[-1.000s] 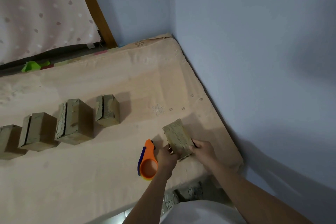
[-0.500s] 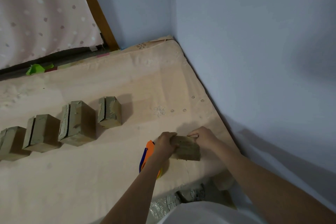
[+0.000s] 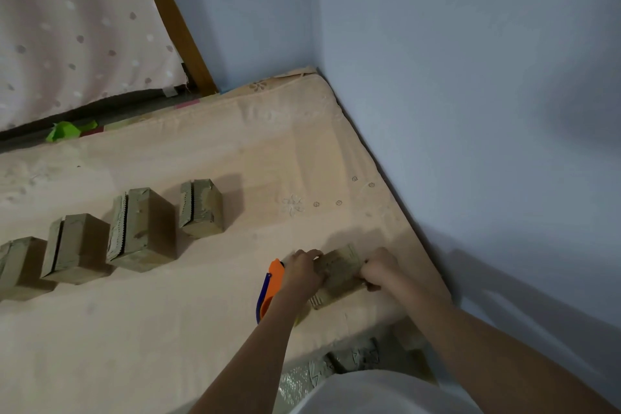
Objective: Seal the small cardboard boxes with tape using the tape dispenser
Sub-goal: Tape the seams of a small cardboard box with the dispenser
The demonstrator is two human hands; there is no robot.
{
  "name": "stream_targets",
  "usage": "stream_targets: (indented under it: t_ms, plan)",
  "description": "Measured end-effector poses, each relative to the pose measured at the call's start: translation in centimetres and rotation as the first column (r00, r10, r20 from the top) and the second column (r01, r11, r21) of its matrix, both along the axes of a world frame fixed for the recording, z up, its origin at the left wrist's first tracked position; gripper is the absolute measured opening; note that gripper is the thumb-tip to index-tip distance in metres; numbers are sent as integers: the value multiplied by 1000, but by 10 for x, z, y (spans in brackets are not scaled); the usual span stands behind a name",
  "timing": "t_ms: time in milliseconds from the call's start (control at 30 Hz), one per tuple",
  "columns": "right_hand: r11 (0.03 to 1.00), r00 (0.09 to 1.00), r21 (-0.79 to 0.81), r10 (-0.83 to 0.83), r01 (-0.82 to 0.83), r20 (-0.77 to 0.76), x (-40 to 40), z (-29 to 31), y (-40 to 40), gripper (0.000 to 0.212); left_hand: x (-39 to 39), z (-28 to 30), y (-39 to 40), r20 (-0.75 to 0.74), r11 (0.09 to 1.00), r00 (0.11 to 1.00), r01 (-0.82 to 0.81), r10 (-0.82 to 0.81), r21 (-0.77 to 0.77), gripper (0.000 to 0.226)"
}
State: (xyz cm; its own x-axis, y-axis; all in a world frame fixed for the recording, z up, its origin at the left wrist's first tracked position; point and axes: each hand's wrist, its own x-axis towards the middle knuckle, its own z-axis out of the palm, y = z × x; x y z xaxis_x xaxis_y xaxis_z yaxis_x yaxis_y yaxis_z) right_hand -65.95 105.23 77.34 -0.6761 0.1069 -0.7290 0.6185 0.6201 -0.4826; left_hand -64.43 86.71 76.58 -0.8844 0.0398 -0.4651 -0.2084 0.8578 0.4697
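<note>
A mattress (image 3: pixel 201 329) in a peach sheet carries everything. On it stands a row of four small cardboard boxes (image 3: pixel 141 228), taped, well apart from the hands. Near the mattress's front right corner lies a fifth small box (image 3: pixel 339 276), tape-covered and tilted; the left hand (image 3: pixel 300 270) curls its grip round the box's left end, the right hand (image 3: pixel 379 267) grips its right end. The orange tape dispenser (image 3: pixel 268 289) lies just left of the left hand, partly hidden by the wrist

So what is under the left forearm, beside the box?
The orange tape dispenser lies on the mattress there. The left hand and forearm cover most of it; its tape roll cannot be seen.
</note>
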Motion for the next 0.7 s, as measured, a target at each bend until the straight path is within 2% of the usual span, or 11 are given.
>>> stream_targets:
  t_ms: [100, 167, 200, 300, 367, 400, 467, 533, 600, 700]
  plan:
    - [973, 977, 128, 204, -194, -64, -13, 2, -3, 13, 5, 0, -1, 28, 996, 998, -63, 61, 63, 36]
    - [954, 956, 161, 272, -253, -110, -17, 4, -6, 17, 12, 2, 1, 44, 991, 995, -92, 88, 100, 38]
    - [957, 951, 150, 270, -248, -148, -19, 4, -8, 23, 15, 1, 2, 63, 986, 992, -113, 105, 122, 40]
    - [989, 964, -12, 142, -148, -227, -19, 8, -14, 63, 25, -2, 8, 135, 954, 969, -231, 207, 193, 46]
    - [993, 968, -70, 75, -94, -238, -16, 10, -17, 70, 32, -4, 10, 175, 911, 936, -340, 304, 235, 46]
    - [995, 970, -55, 62, -78, -235, -14, 9, -17, 66, 34, -7, 10, 190, 883, 917, -391, 350, 262, 48]
    - [998, 976, -18, 54, -59, -210, -6, 5, -16, 45, 39, -8, 11, 232, 816, 871, -488, 433, 311, 50]
    - [996, 988, -65, 45, -55, -148, 8, 0, -15, 25, 41, -7, 12, 271, 763, 839, -542, 471, 351, 49]
    - [992, 992, -90, 78, -87, -102, 20, -9, -11, 25, 42, -7, 13, 286, 749, 832, -553, 475, 365, 45]
    - [992, 993, -115, 31, -43, -112, 24, -11, -7, 22, 41, -7, 15, 312, 717, 813, -581, 491, 385, 42]
